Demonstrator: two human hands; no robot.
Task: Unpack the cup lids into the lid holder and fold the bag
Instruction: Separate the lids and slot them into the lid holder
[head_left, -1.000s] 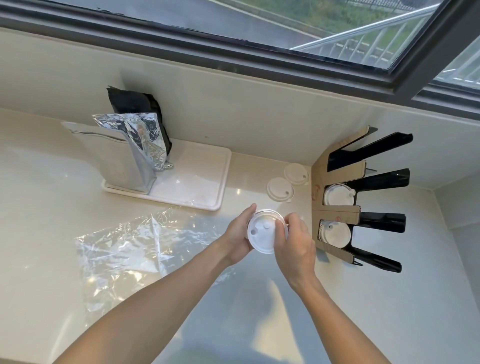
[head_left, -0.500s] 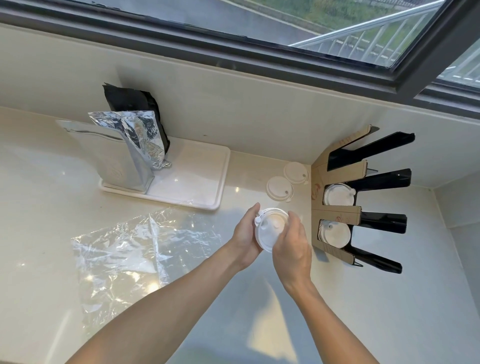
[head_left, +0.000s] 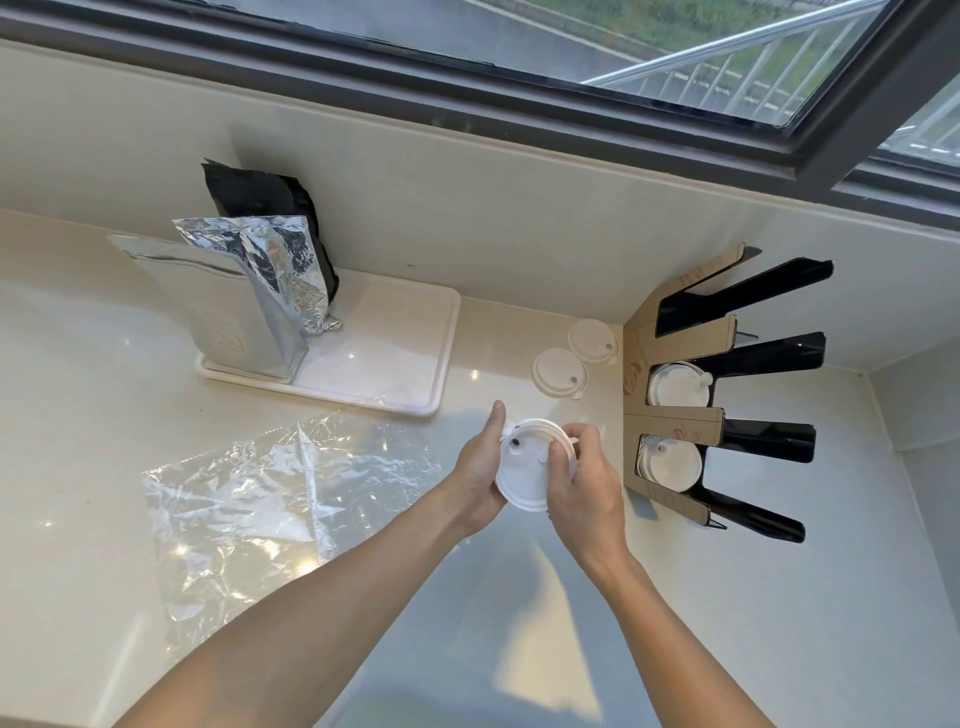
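Two loose lids (head_left: 560, 372) lie before the lid holder (head_left: 675, 421); its top slot seems free.

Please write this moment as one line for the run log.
both hands: grip round white plastic lid stack | brown cardboard lid holder: two slots filled | clear plastic bag: unfolded on counter

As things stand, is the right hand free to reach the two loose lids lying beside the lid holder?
Probably not yet: the right hand and left hand both grip the lid stack. The path to the loose lids looks unobstructed.

Pale glossy countertop (head_left: 78, 467) runs into a cream backsplash wall (head_left: 467, 208); a dark-framed window (head_left: 519, 88) sits up at 12 o'clock, daylight coming in.
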